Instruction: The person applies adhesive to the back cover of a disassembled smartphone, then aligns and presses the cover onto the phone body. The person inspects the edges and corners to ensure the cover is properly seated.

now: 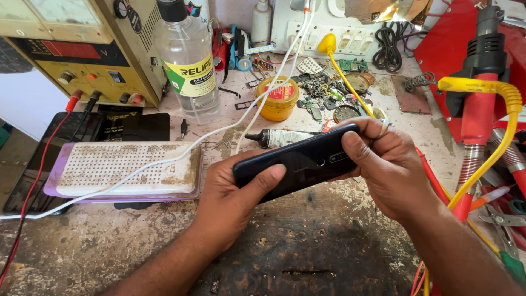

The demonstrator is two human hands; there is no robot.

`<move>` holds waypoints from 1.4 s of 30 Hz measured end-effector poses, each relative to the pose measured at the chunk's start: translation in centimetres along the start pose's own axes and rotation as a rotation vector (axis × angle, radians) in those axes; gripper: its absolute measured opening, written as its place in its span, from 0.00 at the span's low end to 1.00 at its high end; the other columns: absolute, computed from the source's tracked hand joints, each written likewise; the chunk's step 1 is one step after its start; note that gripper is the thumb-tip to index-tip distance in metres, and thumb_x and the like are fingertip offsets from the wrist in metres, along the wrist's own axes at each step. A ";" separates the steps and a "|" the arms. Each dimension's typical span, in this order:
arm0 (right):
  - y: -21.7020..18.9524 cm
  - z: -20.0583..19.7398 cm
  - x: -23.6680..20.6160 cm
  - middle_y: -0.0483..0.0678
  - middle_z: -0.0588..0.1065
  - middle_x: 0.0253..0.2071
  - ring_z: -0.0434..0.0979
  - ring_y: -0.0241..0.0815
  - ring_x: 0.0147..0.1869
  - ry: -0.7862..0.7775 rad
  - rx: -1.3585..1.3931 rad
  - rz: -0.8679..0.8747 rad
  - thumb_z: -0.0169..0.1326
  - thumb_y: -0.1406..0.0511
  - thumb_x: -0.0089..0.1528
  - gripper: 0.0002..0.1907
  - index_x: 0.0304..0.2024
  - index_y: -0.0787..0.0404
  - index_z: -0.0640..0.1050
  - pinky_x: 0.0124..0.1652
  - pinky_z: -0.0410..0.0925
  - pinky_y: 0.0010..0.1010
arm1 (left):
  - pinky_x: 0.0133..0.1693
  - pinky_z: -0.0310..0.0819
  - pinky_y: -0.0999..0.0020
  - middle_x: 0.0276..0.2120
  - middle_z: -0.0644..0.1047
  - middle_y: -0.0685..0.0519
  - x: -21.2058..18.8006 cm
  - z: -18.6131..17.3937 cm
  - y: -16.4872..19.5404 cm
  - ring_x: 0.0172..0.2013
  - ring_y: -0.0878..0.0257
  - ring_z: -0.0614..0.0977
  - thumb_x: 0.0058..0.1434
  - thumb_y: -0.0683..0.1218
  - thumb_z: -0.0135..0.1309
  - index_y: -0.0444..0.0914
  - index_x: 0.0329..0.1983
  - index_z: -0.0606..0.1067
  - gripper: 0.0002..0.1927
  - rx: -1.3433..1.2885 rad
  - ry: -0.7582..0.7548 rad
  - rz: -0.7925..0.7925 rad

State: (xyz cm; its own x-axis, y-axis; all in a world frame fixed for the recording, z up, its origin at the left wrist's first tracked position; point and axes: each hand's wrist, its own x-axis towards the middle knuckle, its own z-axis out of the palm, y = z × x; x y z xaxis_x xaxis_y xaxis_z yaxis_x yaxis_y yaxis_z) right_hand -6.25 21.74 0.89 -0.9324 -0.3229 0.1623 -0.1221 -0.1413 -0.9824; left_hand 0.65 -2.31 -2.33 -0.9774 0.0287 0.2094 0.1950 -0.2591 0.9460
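Two bare hands hold a dark phone (298, 161) back-up above a stained bench (307, 246). The left hand (233, 200) cups its lower end, thumb across the back; the right hand (386, 167) closes over the upper end. The phone looks slim, rigid, glossy and likely slippery, its glass breakable, so the edges seem the safest grip. Beyond the hands stand a clear bottle (189, 66), partly full of clear liquid, and a small yellow tub (278, 98), contents hidden
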 end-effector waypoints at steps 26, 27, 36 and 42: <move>0.5 0.9 -0.4 0.36 0.73 0.31 0.68 0.24 0.36 -0.076 -0.413 -0.040 0.50 0.59 0.71 0.12 0.42 0.62 0.78 0.36 0.65 0.20 | 0.33 0.77 0.54 0.31 0.82 0.41 -1.1 1.0 2.1 0.34 0.43 0.86 0.66 0.47 0.53 0.36 0.59 0.69 0.19 0.617 -0.325 0.092; 0.5 0.9 -0.4 0.36 0.73 0.32 0.68 0.24 0.36 -0.081 -0.408 -0.043 0.50 0.59 0.71 0.12 0.42 0.62 0.78 0.37 0.65 0.20 | 0.33 0.76 0.54 0.31 0.82 0.41 -1.1 1.1 2.1 0.34 0.43 0.86 0.67 0.47 0.53 0.37 0.58 0.69 0.19 0.622 -0.324 0.088; 0.4 0.9 -0.5 0.36 0.73 0.31 0.68 0.24 0.36 -0.107 -0.407 -0.064 0.50 0.61 0.71 0.11 0.43 0.62 0.78 0.36 0.66 0.20 | 0.30 0.76 0.53 0.27 0.81 0.41 -1.2 1.1 2.1 0.32 0.43 0.86 0.66 0.48 0.55 0.37 0.51 0.69 0.15 0.649 -0.316 0.050; 0.3 1.0 -0.5 0.36 0.74 0.32 0.69 0.24 0.36 -0.096 -0.462 -0.101 0.51 0.62 0.71 0.10 0.43 0.62 0.78 0.36 0.66 0.19 | 0.31 0.76 0.52 0.30 0.81 0.41 -1.2 1.1 2.0 0.35 0.41 0.85 0.67 0.47 0.54 0.37 0.54 0.69 0.16 0.629 -0.304 0.128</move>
State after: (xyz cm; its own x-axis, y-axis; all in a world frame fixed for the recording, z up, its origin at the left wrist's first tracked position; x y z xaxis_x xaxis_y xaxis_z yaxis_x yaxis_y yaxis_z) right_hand -5.52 20.96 0.62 -0.8752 -0.4170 0.2453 -0.3690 0.2473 -0.8959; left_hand 2.29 -1.83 -0.38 -0.8955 0.3276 0.3014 0.4065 0.3258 0.8536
